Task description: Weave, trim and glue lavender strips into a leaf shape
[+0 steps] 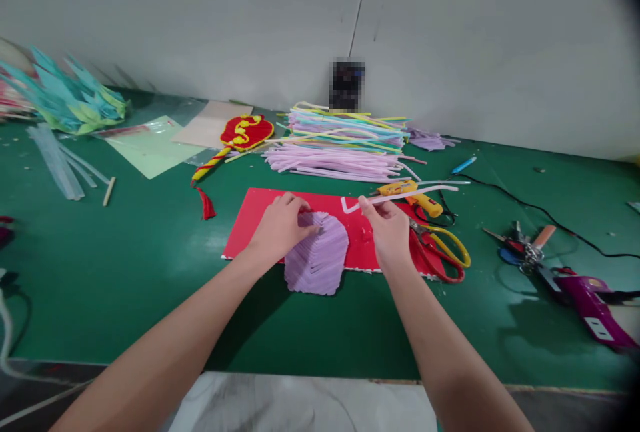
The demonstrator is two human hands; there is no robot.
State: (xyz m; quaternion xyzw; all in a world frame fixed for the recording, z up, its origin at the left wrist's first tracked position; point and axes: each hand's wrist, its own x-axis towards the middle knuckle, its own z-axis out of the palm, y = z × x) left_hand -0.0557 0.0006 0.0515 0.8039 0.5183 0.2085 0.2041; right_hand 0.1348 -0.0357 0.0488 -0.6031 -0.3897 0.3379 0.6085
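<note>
My left hand (pixel 280 225) is closed on the upper left edge of a lilac, leaf-shaped panel (pixel 317 262) made of pipe cleaners laid in a V pattern. The panel overlaps the front edge of a red board (pixel 247 219). To its right, my right hand (pixel 390 229) pinches a pale lilac pipe cleaner (pixel 430 189). That stem has a sharp bend near its left end, and its long end points right, apart from the panel. Scissors (pixel 453 235) with red and yellow handles lie beside my right hand. Just behind them is a yellow glue gun (pixel 397 188).
Bundled pipe cleaners (pixel 340 159) lie behind the board. A red and yellow fan (pixel 247 132) with a tassel is further left, near pale green paper (pixel 150 152). On the right are keys (pixel 523 249), a purple tool (pixel 595 309) and a black cord (pixel 540 205).
</note>
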